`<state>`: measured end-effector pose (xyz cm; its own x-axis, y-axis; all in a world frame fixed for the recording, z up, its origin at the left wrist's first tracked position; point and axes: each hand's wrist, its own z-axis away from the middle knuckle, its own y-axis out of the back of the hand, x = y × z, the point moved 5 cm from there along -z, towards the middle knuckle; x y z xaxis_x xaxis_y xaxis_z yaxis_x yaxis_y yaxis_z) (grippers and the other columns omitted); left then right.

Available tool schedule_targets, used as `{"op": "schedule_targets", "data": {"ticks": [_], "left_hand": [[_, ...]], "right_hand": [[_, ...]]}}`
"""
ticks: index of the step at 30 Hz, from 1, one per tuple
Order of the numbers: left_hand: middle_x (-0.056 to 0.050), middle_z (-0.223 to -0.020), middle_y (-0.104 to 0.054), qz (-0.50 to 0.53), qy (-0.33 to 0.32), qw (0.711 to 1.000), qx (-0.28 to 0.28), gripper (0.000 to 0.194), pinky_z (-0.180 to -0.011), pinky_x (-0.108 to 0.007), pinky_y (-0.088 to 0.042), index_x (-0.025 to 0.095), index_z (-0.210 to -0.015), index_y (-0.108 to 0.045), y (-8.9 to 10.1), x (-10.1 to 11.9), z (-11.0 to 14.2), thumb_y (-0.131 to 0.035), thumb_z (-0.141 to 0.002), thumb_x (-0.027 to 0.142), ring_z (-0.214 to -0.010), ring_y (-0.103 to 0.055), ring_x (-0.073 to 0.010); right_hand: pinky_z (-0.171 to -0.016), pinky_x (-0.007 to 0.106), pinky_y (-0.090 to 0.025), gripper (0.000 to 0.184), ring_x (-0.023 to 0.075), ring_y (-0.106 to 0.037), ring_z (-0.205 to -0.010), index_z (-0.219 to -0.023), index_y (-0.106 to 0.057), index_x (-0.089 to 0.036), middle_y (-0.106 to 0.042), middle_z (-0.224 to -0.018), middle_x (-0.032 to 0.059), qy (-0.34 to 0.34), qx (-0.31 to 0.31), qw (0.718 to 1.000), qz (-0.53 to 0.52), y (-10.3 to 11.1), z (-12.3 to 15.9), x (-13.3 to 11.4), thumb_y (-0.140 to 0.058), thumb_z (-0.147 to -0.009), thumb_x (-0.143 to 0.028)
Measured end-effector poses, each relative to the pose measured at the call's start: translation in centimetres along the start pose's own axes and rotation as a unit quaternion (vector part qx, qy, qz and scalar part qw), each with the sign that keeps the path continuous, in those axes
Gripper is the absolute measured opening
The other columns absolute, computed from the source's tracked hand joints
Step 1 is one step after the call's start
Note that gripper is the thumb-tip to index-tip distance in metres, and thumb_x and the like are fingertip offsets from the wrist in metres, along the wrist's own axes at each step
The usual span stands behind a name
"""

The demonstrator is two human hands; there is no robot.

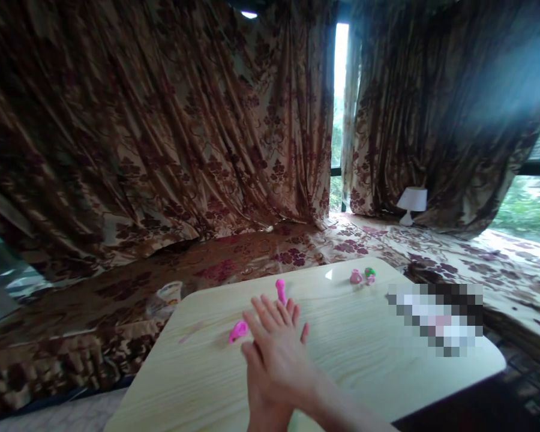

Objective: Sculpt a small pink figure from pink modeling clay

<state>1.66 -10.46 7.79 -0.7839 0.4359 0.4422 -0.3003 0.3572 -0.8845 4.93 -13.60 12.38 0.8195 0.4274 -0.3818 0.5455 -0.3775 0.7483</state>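
My right hand (285,354) lies across the top of my left hand (265,399), palm against palm, above the middle of the table. The right fingers are stretched out and slightly spread. Below it, the left hand is mostly covered; its visible fingertips also reach out straight. Whatever may be between the palms is hidden. Just beyond the fingertips is a bright pink piece (280,290) with a rounded knob at its far end. To the left of the fingers lies a curled pink lump (239,330), soft-looking like modelling clay.
The pale wood-grain table (342,342) has rounded corners. Small pink pieces (356,276) and a green piece (369,272) sit near its far right corner. A blurred-out object (436,318) covers the right edge. Behind stand a white lamp (413,201) and patterned curtains (252,120); a plastic container (168,294) is left.
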Motion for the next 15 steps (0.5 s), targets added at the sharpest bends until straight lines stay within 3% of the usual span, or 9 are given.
{"op": "schedule_targets", "data": {"ticks": [2, 6, 8, 11, 13, 15], "left_hand": [[-0.001, -0.145, -0.032, 0.047, -0.030, 0.998, -0.023, 0.052, -0.113, -0.034, -0.012, 0.026, -0.135, -0.037, 0.2, -0.4, -0.6, -0.021, -0.090, 0.046, -0.137, -0.013, -0.0142], [0.001, -0.147, -0.028, 0.051, -0.058, 0.996, -0.036, 0.053, -0.112, -0.035, -0.014, 0.025, -0.135, -0.038, 1.1, -0.8, -2.5, -0.015, -0.091, 0.043, -0.138, -0.009, -0.0172], [0.002, -0.148, -0.025, 0.039, -0.058, 0.997, -0.018, 0.054, -0.111, -0.039, -0.015, 0.027, -0.135, -0.038, 1.3, -1.6, -3.8, -0.015, -0.090, 0.047, -0.138, -0.008, -0.0173], [-0.002, -0.147, -0.028, 0.054, -0.045, 0.997, -0.020, 0.054, -0.111, -0.041, -0.014, 0.027, -0.137, -0.034, 0.3, -3.0, -5.4, -0.024, -0.088, 0.048, -0.137, -0.016, -0.0205], [-0.007, -0.144, -0.034, 0.055, -0.021, 0.998, -0.011, 0.051, -0.112, -0.037, -0.014, 0.023, -0.138, -0.033, -0.6, -3.7, -6.3, -0.027, -0.090, 0.041, -0.136, -0.022, -0.0185], [-0.007, -0.144, -0.035, 0.036, -0.028, 0.999, -0.010, 0.052, -0.112, -0.036, -0.015, 0.021, -0.138, -0.032, -1.5, -3.9, -7.4, -0.028, -0.090, 0.041, -0.135, -0.023, -0.0175]], "right_hand": [[-0.110, 0.047, -0.019, 0.048, 0.0248, -0.018, -0.136, -0.134, -0.040, -0.015, -0.028, -0.146, 0.0102, 0.012, -0.021, 1.000, 0.018, 0.7, -0.1, 0.8, -0.042, -0.087, -0.024], [-0.112, 0.036, -0.019, 0.054, 0.0185, -0.023, -0.135, -0.139, -0.030, -0.019, -0.033, -0.144, 0.0038, 0.149, -0.087, 0.985, -0.013, 0.8, 1.1, 0.2, -0.043, -0.088, -0.031], [-0.112, 0.042, -0.017, 0.054, 0.0201, -0.021, -0.136, -0.139, -0.030, -0.026, -0.033, -0.144, -0.0010, 0.126, -0.054, 0.990, -0.023, 1.0, 0.6, 0.9, -0.044, -0.087, -0.036], [-0.110, 0.050, -0.015, 0.052, 0.0251, -0.017, -0.136, -0.137, -0.034, -0.022, -0.032, -0.145, 0.0047, -0.018, 0.024, 1.000, 0.006, 2.3, -0.7, 4.3, -0.044, -0.087, -0.030], [-0.110, 0.048, -0.016, 0.050, 0.0231, -0.019, -0.136, -0.137, -0.034, -0.018, -0.031, -0.145, 0.0067, -0.006, 0.011, 1.000, 0.010, 3.0, -0.5, 5.9, -0.039, -0.088, -0.021], [-0.112, 0.043, -0.013, 0.050, 0.0210, -0.017, -0.136, -0.137, -0.035, -0.017, -0.029, -0.146, 0.0062, 0.056, -0.023, 0.998, -0.005, 3.5, 0.4, 6.6, -0.039, -0.087, -0.021]]}}
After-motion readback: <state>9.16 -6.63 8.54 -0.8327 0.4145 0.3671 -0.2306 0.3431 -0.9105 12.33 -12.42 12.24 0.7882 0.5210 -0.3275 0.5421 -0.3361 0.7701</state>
